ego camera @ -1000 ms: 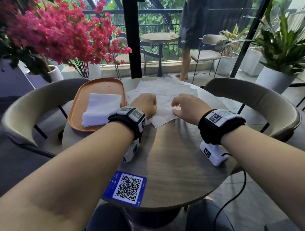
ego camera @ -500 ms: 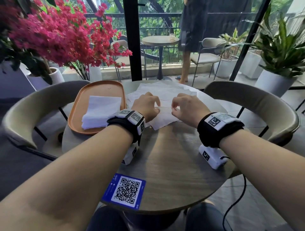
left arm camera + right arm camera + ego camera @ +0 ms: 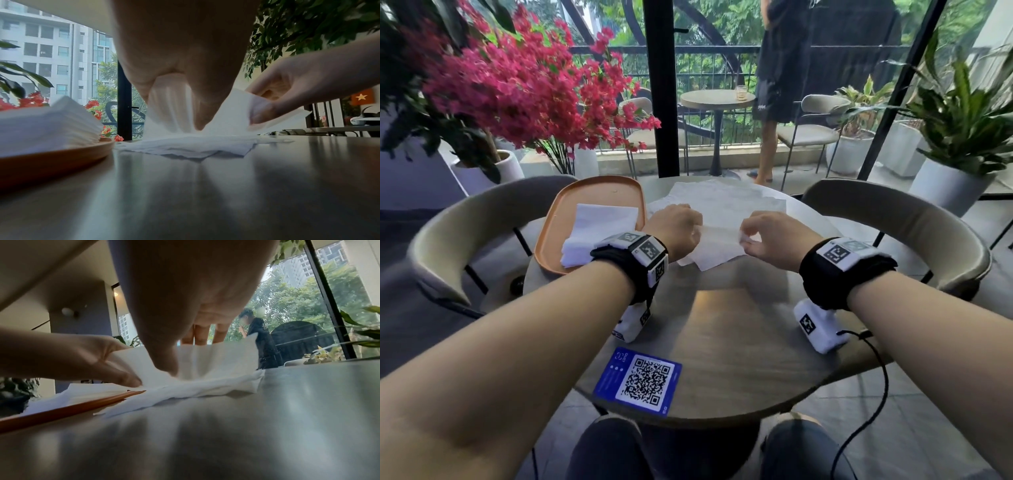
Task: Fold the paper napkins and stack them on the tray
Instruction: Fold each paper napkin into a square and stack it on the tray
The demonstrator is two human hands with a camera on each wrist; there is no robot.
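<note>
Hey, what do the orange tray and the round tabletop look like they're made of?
The orange oval tray looks like matte plastic or painted wood: even colour, no gloss. The round grey-brown tabletop looks like wood or wood-look laminate, with grain streaks and a soft satin sheen.

left hand (image 3: 180, 53) cropped, napkin (image 3: 170, 104) motion-blurred

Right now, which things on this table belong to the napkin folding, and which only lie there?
Belong to the job:
- top napkin, pinched by left hand and right hand
- unfolded napkins
- folded stack
- orange tray

Only lying there:
- blue QR card
</note>
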